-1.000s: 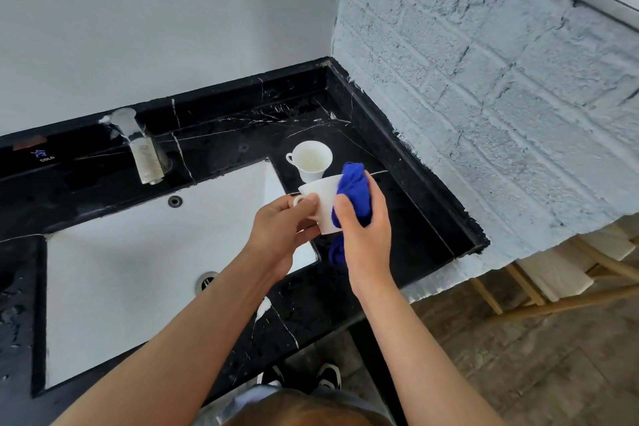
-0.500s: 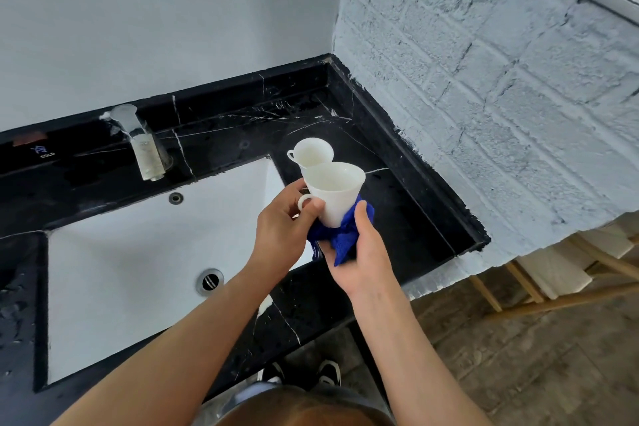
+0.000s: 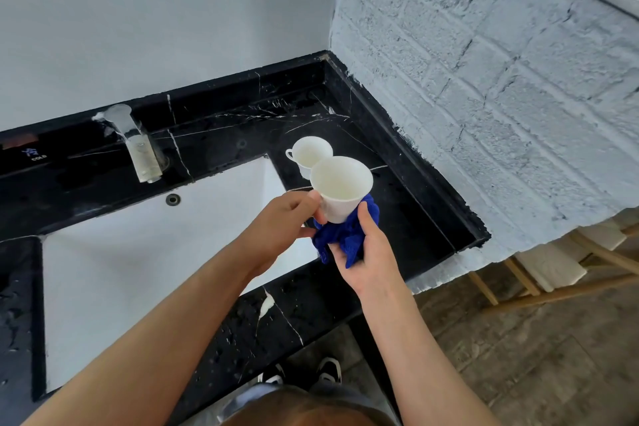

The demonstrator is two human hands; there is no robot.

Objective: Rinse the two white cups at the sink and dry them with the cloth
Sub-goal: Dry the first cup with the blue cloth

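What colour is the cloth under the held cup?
Deep blue cloth, seen in the head view.

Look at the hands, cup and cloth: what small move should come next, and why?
Probably set the held cup down beside the other cup on the counter. The left hand holds it upright, and the cloth in the right hand now sits under its base, which suggests that wiping is finishing.

L hand point(image 3: 280, 221) holds cup point(image 3: 340, 192), cloth point(image 3: 342, 239) under.
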